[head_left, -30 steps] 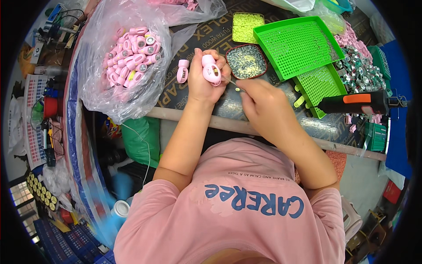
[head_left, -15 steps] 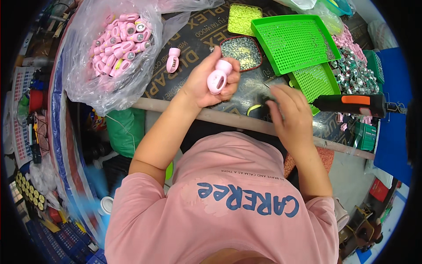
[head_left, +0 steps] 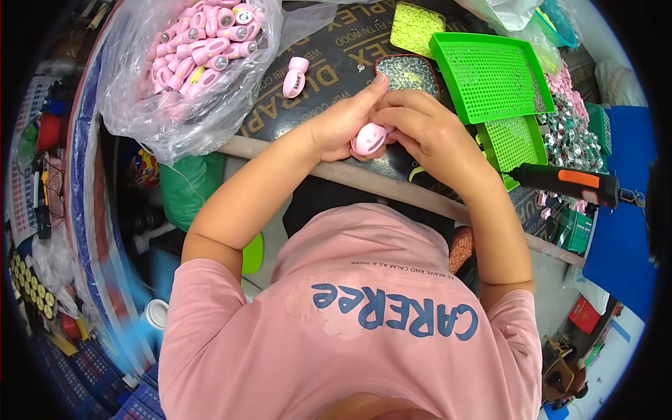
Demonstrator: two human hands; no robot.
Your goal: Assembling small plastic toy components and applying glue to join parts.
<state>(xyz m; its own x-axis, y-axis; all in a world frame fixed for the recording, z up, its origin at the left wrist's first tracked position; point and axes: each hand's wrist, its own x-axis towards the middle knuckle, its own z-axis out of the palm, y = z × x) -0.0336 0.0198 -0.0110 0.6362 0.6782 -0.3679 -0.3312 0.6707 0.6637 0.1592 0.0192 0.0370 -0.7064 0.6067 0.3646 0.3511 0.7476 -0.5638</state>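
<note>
My left hand is closed around a small pink flashlight-like casing, its rounded, slotted end toward me. Over the casing's right side bends my right hand, thumb and fingers pinched together at it. Whatever small part those fingertips may hold is hidden. A similar pink casing lies alone on the dark table, beyond my left forearm. Close below my right hand rests a curved yellow-green piece, partly covered.
A clear plastic bag full of pink casings stands at left. Beyond my hands are a red-rimmed tray of small metal parts and a yellow tray. Green perforated trays, a black-and-orange power screwdriver and shiny parts occupy the right.
My right hand has moved left from over the table to the casing in my left hand. The casing has tilted, so its rounded end faces me more. The view has shifted slightly.
</note>
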